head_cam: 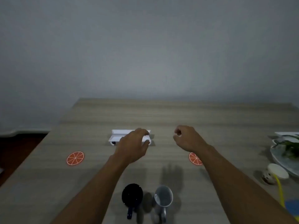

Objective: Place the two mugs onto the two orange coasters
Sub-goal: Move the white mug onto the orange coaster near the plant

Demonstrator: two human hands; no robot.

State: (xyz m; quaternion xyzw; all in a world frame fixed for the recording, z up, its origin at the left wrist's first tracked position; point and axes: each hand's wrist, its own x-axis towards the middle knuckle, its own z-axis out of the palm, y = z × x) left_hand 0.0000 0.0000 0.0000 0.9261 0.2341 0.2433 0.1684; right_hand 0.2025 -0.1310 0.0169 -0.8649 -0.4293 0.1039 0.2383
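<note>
— How are the hands posed?
— Both reach far over the desk [161, 113]. The left hand [132, 147], fingers spread, covers a white box [116, 136]; whether it grips, I cannot tell. The right hand [188, 139] is loosely curled, empty.
— The mugs?
— Near edge, below both hands: dark mug [132, 195], grey mug [163, 196]. Left coaster [75, 158] clear; right coaster [195, 158] partly hidden by the forearm.

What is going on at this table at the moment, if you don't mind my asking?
A person is set to put two mugs on two orange coasters, but neither mug is held. The dark mug and the grey mug stand side by side at the near edge of the table. The left hand hovers over a white box; the right hand is loosely curled and empty. The left coaster and right coaster are bare.
</note>
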